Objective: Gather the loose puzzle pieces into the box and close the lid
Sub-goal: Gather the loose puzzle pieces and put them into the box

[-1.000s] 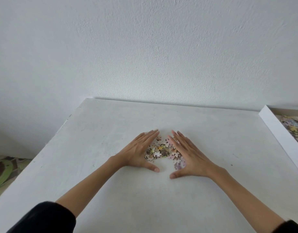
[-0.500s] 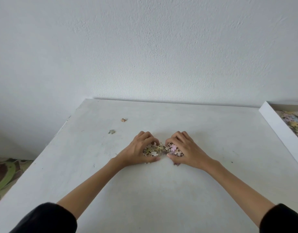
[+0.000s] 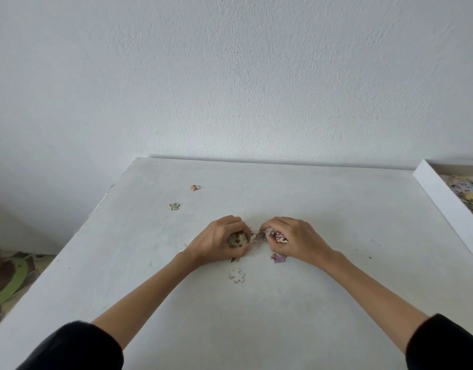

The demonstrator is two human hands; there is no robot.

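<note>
Both hands are working at the centre of the white table. The left hand has its fingers curled over a clump of puzzle pieces, with the thumb closing in beneath. Just beside it, the right hand mirrors this grip, fingers curled round a second clump of pale and pink pieces. A few more pieces bridge the gap between the two hands. Judgement: the hands cup inward toward each other to pin the heap from both sides, so it can be lifted as one load.

Containment is incomplete. A white piece lies nearer the person, and a purple piece sits just below the right hand. An orange piece and a greenish piece lie well apart toward the far left. These will likely need a separate pass.

The open box stands at the table's right edge, partly out of view, and already holds pieces. No lid is visible. The likely risk in carrying is pieces slipping from the curled fingers.
</note>
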